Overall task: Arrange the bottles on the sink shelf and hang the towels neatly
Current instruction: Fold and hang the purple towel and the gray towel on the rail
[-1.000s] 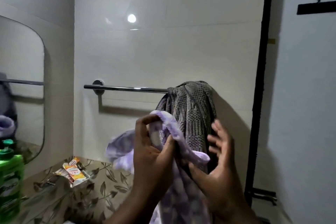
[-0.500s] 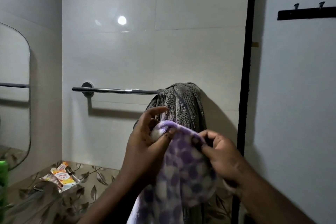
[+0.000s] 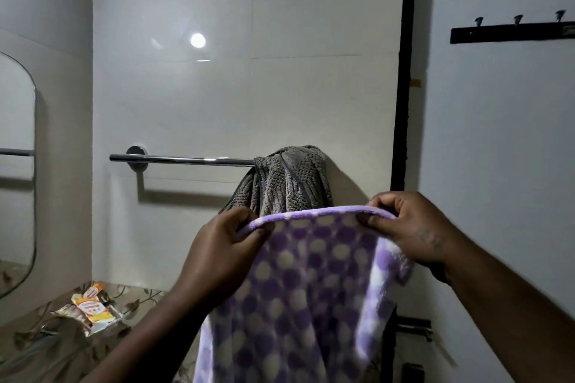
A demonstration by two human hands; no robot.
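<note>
A purple towel with pale dots (image 3: 298,295) hangs spread in front of me, held by its top edge. My left hand (image 3: 221,252) pinches the left end of that edge and my right hand (image 3: 407,227) pinches the right end. Behind it a grey textured towel (image 3: 289,180) is bunched over the right end of a chrome towel bar (image 3: 183,159) on the white tiled wall. The purple towel's top edge is below the bar and hides the grey towel's lower part. No bottles are in view.
A leaf-patterned counter (image 3: 37,348) at the lower left carries several orange and white sachets (image 3: 90,309). A mirror (image 3: 15,171) is on the left wall. A black door frame (image 3: 401,102) runs down the right, with a black hook rail (image 3: 513,33) on the wall beyond.
My hands have moved apart along the purple towel's edge, so the bunched towel is now stretched flat and raised. The view has shifted right, and the green bottle has left the frame.
</note>
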